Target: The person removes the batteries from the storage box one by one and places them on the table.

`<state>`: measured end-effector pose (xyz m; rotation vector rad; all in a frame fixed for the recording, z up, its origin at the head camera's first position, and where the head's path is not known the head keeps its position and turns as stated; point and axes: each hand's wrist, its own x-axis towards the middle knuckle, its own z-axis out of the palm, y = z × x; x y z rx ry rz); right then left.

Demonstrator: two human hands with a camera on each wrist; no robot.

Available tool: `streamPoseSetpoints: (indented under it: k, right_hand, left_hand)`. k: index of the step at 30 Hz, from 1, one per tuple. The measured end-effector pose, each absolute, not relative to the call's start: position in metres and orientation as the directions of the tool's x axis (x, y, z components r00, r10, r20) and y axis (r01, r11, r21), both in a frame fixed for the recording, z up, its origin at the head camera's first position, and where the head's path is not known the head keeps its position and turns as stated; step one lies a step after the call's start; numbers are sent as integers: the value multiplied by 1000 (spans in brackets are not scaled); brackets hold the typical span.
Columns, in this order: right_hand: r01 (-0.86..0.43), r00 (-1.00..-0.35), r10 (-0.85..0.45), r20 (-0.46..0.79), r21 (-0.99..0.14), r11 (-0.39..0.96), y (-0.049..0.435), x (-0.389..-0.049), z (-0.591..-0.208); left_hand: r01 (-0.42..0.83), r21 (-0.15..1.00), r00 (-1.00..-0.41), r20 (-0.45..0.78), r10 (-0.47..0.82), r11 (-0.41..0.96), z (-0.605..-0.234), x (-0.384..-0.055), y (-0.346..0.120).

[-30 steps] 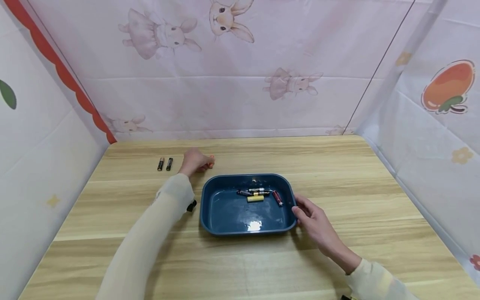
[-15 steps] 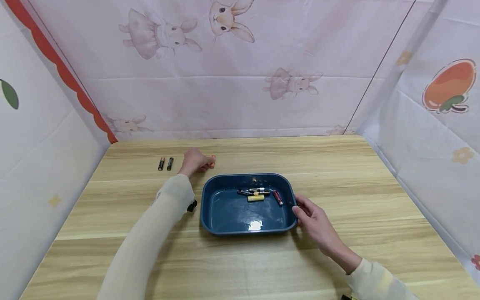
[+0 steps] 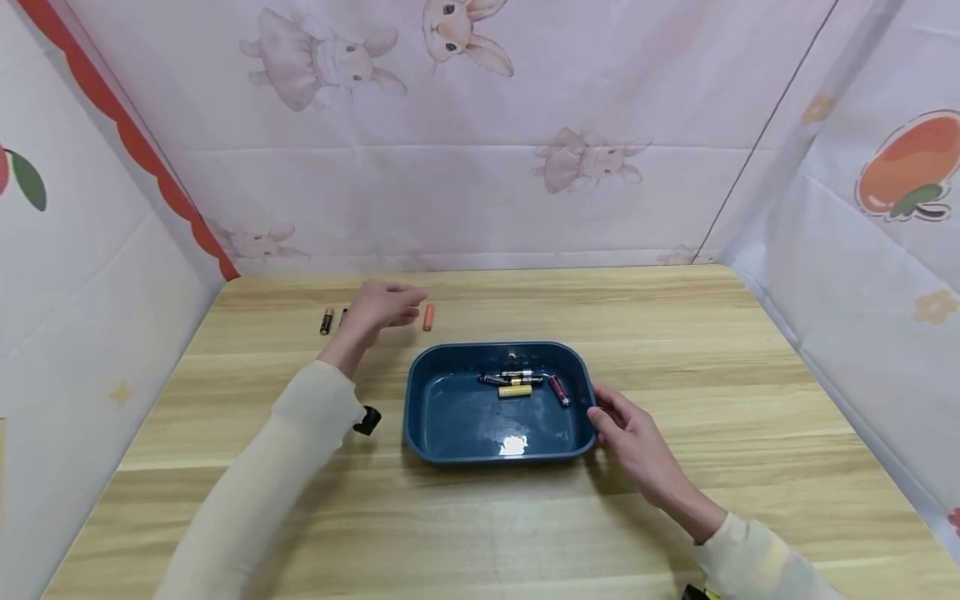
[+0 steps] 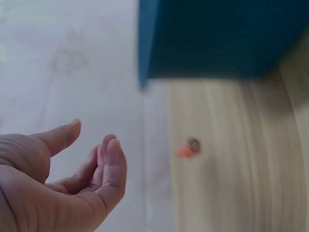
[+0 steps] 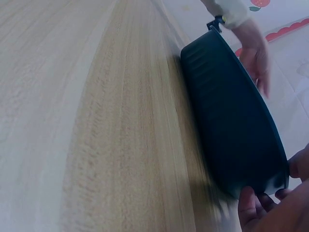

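Note:
My left hand (image 3: pixel 381 307) hovers over the far left of the table, thumb apart from loosely bent fingers, with nothing in its grasp. Just right of its fingertips stands or lies an orange battery (image 3: pixel 428 317); the left wrist view shows the metal end of that orange battery (image 4: pixel 189 147) apart from the hand. On the right, my right hand (image 3: pixel 637 446) grips the end wall of a dark blue plastic bin (image 3: pixel 502 459), thumb at the rim and fingertips against the outside (image 5: pixel 227 121). Inside the bin are a yellow battery (image 3: pixel 515 391), a dark red battery (image 3: pixel 559 390) and several dark ones.
Left of the left hand, a black battery (image 3: pixel 327 322) with a copper end is on the wooden table (image 3: pixel 480 533); a second black battery (image 3: pixel 343 317) is partly hidden by the hand. Printed cloth walls (image 3: pixel 480 208) border the table at the back and both sides.
My left hand has let go of the orange battery and drawn up and left from it, leaving it on the table. The right hand keeps its grip on the bin.

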<state>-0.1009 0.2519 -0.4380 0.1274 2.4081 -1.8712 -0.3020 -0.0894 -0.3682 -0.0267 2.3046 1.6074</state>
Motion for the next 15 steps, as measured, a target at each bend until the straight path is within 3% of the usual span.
streamPoseSetpoints:
  k: [8,15]
  right_hand:
    - [129,-991,12,-131,-959,253,253,-99,-436]
    - [128,-991,-6,-134,-956,264,252,-102,-435]
  left_hand:
    - [-80,954,-961,-151,231,290,-353,-249,-53]
    - [118,862,-929,-79,361,493,-381,-215,-13]
